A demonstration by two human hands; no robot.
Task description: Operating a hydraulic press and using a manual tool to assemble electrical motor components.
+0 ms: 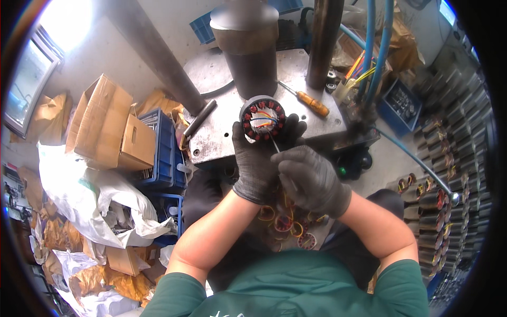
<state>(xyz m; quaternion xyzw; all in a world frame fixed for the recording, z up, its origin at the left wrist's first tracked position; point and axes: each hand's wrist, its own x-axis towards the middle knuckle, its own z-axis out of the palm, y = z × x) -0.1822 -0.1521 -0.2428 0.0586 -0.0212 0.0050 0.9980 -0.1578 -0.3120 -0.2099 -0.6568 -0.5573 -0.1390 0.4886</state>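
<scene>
My left hand (255,169), in a dark grey glove, holds up a motor stator (250,131) above the near edge of a steel press table (216,138). The stator is a dark ring with red coil windings inside. Blue, orange and yellow wires (262,120) cross its opening. My right hand (311,182), gloved alike, pinches a thin metal rod-like tool (275,145) whose tip reaches the stator's lower rim; its handle end is hidden in the fingers. Behind the stator stands the thick press ram (251,66).
A screwdriver with an orange handle (312,103) lies on the table. Cardboard boxes (100,124) and blue crates (168,150) are stacked at left. Several wound stators (283,223) lie below my hands. Rows of metal cylinders (441,206) fill the right, near a blue bin (400,107).
</scene>
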